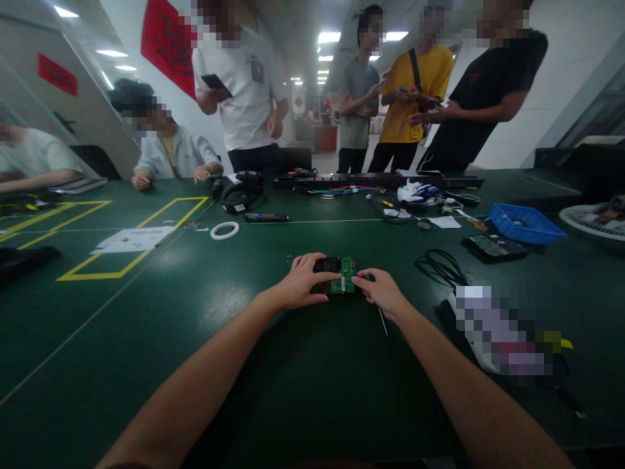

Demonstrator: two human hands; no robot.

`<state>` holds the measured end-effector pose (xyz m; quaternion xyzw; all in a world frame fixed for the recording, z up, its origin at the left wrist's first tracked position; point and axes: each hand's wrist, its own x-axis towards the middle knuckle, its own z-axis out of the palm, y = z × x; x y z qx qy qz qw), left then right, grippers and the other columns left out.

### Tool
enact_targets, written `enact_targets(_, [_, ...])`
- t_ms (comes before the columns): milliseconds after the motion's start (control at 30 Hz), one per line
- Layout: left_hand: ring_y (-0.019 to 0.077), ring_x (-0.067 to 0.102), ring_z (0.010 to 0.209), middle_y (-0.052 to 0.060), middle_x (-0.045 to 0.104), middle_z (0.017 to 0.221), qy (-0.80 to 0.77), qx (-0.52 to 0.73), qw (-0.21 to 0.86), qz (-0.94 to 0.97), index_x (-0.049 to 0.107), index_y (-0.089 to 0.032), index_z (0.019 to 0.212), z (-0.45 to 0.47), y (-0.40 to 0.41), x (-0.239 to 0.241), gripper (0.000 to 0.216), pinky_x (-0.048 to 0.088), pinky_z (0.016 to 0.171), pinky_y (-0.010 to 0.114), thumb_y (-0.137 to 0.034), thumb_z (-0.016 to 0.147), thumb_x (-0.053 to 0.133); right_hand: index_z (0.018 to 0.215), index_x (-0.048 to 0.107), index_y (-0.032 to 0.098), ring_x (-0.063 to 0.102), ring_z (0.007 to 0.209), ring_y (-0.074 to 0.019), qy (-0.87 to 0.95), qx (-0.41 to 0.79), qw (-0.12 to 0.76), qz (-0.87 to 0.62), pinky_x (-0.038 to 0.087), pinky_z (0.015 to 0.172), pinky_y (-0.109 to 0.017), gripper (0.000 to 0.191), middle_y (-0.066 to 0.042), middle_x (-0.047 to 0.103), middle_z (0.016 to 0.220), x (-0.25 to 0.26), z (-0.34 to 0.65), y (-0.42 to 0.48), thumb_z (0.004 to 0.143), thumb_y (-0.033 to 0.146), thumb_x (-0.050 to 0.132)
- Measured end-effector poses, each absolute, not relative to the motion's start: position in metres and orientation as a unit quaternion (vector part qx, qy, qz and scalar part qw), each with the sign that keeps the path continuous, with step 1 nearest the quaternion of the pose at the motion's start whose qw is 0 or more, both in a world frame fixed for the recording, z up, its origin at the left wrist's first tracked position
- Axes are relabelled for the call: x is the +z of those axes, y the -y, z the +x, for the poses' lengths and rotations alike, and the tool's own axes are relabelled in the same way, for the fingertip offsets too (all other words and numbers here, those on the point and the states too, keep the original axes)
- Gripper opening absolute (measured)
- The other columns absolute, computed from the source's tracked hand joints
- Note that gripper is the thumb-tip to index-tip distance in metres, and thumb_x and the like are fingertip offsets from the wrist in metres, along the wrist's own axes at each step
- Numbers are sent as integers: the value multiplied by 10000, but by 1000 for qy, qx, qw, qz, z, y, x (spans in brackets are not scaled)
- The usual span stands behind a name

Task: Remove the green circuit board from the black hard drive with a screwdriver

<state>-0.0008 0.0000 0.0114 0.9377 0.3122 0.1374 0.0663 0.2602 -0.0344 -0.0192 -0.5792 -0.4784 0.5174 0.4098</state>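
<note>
The flat rectangular black unit [334, 264] with a green circuit board [347, 284] along its right part lay on the dark green tabletop [122, 326], in front of you and between your hands. The step in hand seemed to be close finger work at its right edge, best served by a firm left hold and a light right touch: pressing squarely would have stopped any skidding and spared the board. Your bare left hand [305, 281] was moderately spread over the unit's left end, thumb laid across the top toward the board, holding it down. Your bare right hand [381, 291] had thumb and forefinger drawn narrowly together at the right edge; whether they pinched a small part, you could not tell. A thin silver metal rod [383, 321] stuck out beneath that palm, apparently held by the curled fingers, its end pointing back toward you.
</note>
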Motion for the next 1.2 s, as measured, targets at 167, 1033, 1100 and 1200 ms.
enact_targets(167, [408, 282, 1397, 73, 279, 1538, -312, 136, 67, 938, 528, -453, 1430, -1, 0, 11, 669, 252, 1116, 632, -408, 814, 787, 1079, 632, 143, 444, 489, -92, 477, 514, 414, -580, 309, 414, -223, 309, 33, 534, 635, -20, 260, 33, 841, 304, 748])
enact_targets(1033, [399, 301, 1385, 72, 281, 1531, -310, 142, 65, 938, 541, -445, 1417, -2, 0, 11, 642, 265, 1115, 623, -412, 821, 778, 996, 600, 157, 408, 435, -72, 482, 510, 405, -587, 286, 385, -208, 245, 46, 535, 594, -12, 261, 36, 826, 253, 748])
enact_targets(1100, [399, 295, 1390, 71, 282, 1531, -312, 143, 65, 937, 546, -447, 1411, -2, 0, 11, 636, 263, 1116, 624, -411, 820, 779, 976, 595, 163, 397, 424, -69, 480, 511, 403, -589, 275, 382, -205, 242, 58, 515, 569, -12, 262, 35, 814, 247, 754])
enact_targets(1200, [400, 296, 1389, 69, 287, 1530, -312, 144, 67, 937, 545, -453, 1410, -2, 0, 10, 644, 262, 1115, 627, -415, 813, 786, 963, 590, 168, 395, 424, -71, 481, 518, 398, -585, 273, 381, -204, 253, 66, 505, 554, -11, 263, 35, 802, 259, 763])
